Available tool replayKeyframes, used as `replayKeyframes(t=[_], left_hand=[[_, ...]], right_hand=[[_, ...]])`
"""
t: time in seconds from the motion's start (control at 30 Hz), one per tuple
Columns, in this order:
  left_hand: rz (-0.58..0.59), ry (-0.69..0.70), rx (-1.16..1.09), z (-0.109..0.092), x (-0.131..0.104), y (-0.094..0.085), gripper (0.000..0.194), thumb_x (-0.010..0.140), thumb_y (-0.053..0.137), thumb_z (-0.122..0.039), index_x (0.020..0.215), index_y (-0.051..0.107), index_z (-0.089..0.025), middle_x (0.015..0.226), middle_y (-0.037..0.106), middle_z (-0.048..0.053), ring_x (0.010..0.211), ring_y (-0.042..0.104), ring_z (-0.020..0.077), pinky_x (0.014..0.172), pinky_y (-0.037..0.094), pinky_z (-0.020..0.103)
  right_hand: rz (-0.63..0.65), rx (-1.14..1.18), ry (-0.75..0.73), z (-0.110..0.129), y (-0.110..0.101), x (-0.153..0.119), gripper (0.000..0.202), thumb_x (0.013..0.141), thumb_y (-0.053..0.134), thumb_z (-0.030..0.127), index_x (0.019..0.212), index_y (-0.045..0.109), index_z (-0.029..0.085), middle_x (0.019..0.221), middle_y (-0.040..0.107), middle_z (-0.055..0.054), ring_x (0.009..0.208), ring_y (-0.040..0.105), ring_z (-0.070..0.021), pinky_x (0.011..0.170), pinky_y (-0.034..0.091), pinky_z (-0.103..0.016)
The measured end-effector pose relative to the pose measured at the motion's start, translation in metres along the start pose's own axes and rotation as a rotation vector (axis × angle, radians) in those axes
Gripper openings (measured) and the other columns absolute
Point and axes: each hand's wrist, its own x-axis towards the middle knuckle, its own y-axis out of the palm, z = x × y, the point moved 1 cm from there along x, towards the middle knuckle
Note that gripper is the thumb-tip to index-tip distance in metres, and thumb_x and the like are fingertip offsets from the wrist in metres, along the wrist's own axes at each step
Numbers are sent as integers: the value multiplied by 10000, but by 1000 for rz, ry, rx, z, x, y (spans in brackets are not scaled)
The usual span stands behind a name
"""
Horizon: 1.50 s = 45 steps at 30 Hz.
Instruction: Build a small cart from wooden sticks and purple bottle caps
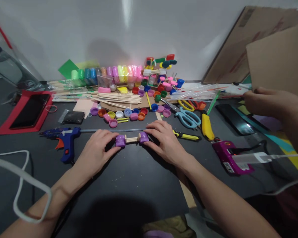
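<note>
Between my two hands is a small dumbbell-shaped craft piece (131, 139), with purple lumps at both ends joined by short wooden sticks. My left hand (97, 147) pinches its left purple end between thumb and fingers. On the other side, my right hand (166, 141) grips the right purple end the same way. The piece is level, on or just above the dark table (129, 178); which one I cannot tell. A blue glue gun (69, 138) lies left of my left hand, its clear glue stick pointing right. Beside my right hand lies a yellow box cutter (188, 136).
Bottle caps (119, 114), wooden sticks (119, 98) and packs of coloured clay (114, 73) line the back. Blue scissors (188, 118) and a purple power strip (230, 158) lie right. Another person's hand (265, 102) holds cardboard (278, 62). A white cable (22, 178) loops at left.
</note>
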Motion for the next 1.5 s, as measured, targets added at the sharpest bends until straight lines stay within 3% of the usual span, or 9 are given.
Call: replayKeyframes(t=[0.37, 0.67, 1.3, 1.5], left_hand=[[-2, -40, -2, 3, 1, -3, 463, 874, 683, -351, 1287, 606, -157, 1059, 671, 102, 995, 572, 285, 883, 474, 426], [10, -13, 9, 2, 1, -2, 334, 918, 622, -301, 1216, 642, -152, 1064, 692, 111, 1001, 569, 283, 891, 479, 445], [-17, -33, 13, 3, 2, -4, 315, 915, 631, -311, 1199, 654, -177, 1050, 676, 102, 1015, 571, 286, 919, 469, 452], [-37, -43, 0, 3, 1, -3, 356, 911, 633, -344, 1238, 627, -202, 1108, 621, 95, 1072, 568, 283, 952, 468, 457]], right_hand=[[-40, 23, 23, 1, -1, 1, 344, 893, 692, 364, 1198, 673, 206, 1170, 687, -141, 1152, 560, -327, 1009, 434, -549], [-11, -22, 23, -2, 0, 1, 252, 904, 686, 323, 1112, 699, 181, 1190, 685, -146, 1193, 543, -322, 1026, 418, -544], [-26, -52, 14, 1, 2, 1, 246, 898, 692, 350, 1079, 687, 184, 1201, 685, -142, 1210, 535, -329, 1039, 405, -553], [-17, -38, 35, 1, 0, 1, 334, 879, 715, 367, 1134, 673, 157, 1191, 683, -149, 1199, 546, -326, 1054, 395, -539]])
